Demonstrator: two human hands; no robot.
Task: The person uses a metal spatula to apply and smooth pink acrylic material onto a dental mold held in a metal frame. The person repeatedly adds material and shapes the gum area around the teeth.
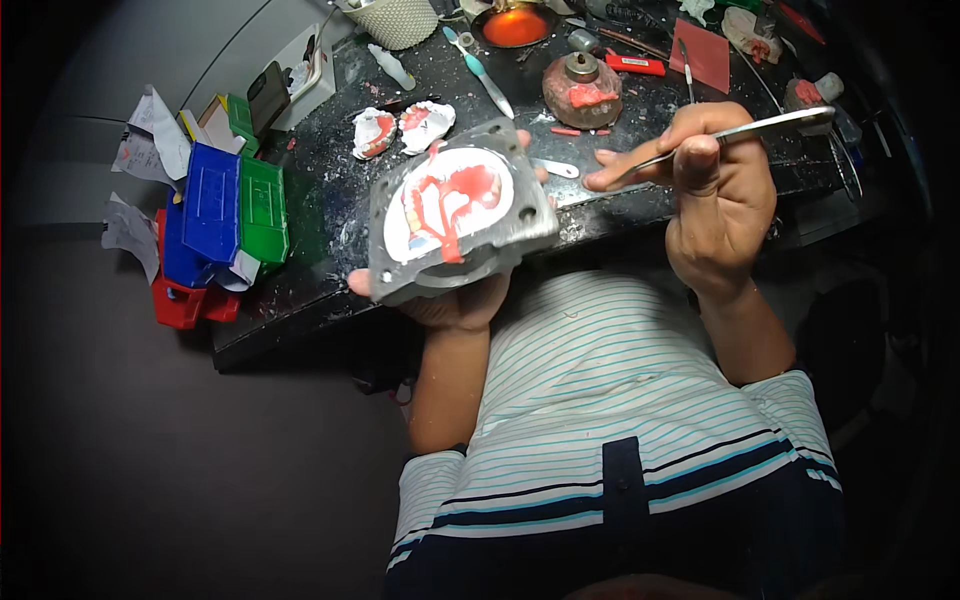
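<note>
My left hand [455, 303] grips a grey metal denture flask half [425, 285] from below, its fingers wrapped round the sides. White plaster [405, 242] fills the flask, with red wax and a row of teeth set in it. A strip of red wax runs down to the flask's near rim. Raised to the right of the flask, my right hand [725, 190] holds a thin metal wax carving tool [765, 126] between thumb and fingers. The tool's slim end points left toward the flask, apart from it.
Two plaster casts with red wax [425, 122] lie behind the flask, near a toothbrush [480, 75]. A spirit burner [582, 92], a pan of orange-red liquid [514, 27] and a pink wax sheet [702, 57] stand farther back. Blue, green and red plastic trays [210, 205] sit at the table's left edge.
</note>
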